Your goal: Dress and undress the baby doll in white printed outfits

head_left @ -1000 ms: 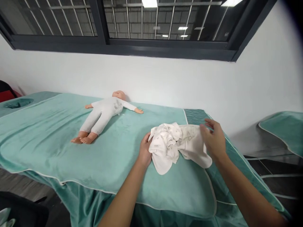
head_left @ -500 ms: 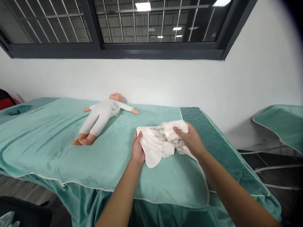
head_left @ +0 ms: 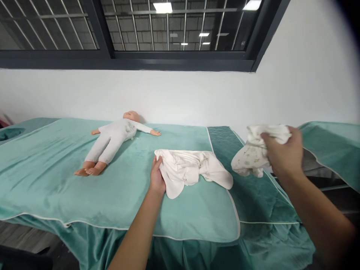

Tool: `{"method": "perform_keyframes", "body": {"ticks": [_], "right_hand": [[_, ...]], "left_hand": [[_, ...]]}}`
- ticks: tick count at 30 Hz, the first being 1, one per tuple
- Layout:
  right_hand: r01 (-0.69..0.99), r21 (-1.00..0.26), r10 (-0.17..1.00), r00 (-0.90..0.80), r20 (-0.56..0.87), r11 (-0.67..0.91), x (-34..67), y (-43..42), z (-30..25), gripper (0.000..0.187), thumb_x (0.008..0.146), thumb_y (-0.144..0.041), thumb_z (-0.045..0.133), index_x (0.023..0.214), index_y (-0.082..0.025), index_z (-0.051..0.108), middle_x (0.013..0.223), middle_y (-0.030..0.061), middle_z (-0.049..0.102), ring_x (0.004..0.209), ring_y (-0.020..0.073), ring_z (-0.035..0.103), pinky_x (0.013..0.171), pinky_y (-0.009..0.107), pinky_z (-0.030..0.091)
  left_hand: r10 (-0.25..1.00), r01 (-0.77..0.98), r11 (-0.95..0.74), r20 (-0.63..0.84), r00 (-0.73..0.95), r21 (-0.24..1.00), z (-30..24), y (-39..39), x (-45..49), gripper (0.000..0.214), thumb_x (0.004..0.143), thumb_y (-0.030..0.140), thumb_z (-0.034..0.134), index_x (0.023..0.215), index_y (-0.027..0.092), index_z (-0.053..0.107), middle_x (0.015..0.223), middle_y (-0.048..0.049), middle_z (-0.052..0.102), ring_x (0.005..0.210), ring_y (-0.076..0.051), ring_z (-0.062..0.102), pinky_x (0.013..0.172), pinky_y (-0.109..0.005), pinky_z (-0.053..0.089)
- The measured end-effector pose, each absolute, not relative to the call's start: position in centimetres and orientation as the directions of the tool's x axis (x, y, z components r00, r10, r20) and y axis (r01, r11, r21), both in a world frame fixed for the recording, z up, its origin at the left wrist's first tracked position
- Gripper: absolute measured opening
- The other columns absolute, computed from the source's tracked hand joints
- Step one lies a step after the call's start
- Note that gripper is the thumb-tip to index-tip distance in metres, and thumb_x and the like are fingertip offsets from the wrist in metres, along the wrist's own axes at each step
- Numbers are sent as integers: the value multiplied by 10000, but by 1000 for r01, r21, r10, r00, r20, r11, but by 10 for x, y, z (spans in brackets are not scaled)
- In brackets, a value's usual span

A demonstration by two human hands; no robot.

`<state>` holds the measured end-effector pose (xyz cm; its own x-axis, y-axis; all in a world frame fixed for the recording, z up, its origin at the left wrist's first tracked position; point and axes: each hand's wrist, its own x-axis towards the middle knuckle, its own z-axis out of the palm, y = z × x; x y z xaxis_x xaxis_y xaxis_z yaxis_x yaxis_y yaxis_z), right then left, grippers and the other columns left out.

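Two hands are in use, each gripping cloth. The left hand [head_left: 157, 179] has its thumb and fingers closed on the left end of a white garment [head_left: 191, 165], which lies crumpled on the light green cover [head_left: 118, 202], its right tip just over the cover's piped side edge. The right hand [head_left: 285, 152], raised and curled tight, grips a printed bundle [head_left: 250, 155] above the bed's right side, beyond which a second green-covered surface [head_left: 334, 140] stands close. Toward the front, a strip of cover separates the garment from the hem, where darker green fabric [head_left: 101, 243] hangs. A broad stretch of cover separates it from the doll [head_left: 114, 135], lying face-up to the left, head near the white wall [head_left: 180, 97]. A dark window frame [head_left: 180, 62] crosses above.
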<state>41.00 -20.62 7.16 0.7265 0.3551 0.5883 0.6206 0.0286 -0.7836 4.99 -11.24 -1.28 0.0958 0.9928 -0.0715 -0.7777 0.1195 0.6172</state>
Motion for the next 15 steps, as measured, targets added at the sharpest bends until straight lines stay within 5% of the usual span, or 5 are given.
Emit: {"method": "perform_keyframes", "body": {"ticks": [4, 9, 13, 15], "right_hand": [[798, -538, 770, 515, 377, -271, 412, -199, 0, 373, 780, -331, 630, 1118, -173, 634, 1146, 172, 652, 1074, 296, 597, 930, 408, 443], [842, -333, 777, 527, 344, -424, 405, -200, -47, 433, 917, -416, 424, 1264, -195, 559, 1250, 167, 599, 1131, 340, 574, 923, 471, 442], [877, -335, 808, 459, 368, -346, 414, -199, -41, 504, 881, -472, 476, 1290, -180, 523, 1286, 168, 574, 1206, 345, 533, 963, 468, 442], [902, -320, 808, 411, 423, -291, 419, -199, -29, 626, 827, -504, 550, 1345, -162, 468, 1354, 179, 529, 1262, 359, 487, 1004, 482, 424]], "left_hand": [[992, -769, 129, -86, 96, 626, -11, -113, 49, 361, 781, 283, 752, 1117, 268, 621, 1067, 5, 719, 1001, -185, 684, 943, -313, 519], [991, -753, 131, -62, 119, 645, -10, -116, 52, 363, 782, 306, 745, 1118, 239, 626, 1054, -13, 718, 1042, -206, 677, 952, -316, 510], [985, -735, 166, -71, 159, 658, -11, -112, 48, 352, 779, 385, 733, 1074, 212, 650, 1036, -36, 724, 1025, -214, 678, 942, -320, 509], [982, -582, 173, -97, 160, 794, -9, -102, 39, 390, 793, 486, 687, 1024, 173, 669, 1005, -76, 730, 980, -231, 686, 897, -330, 523]]}}
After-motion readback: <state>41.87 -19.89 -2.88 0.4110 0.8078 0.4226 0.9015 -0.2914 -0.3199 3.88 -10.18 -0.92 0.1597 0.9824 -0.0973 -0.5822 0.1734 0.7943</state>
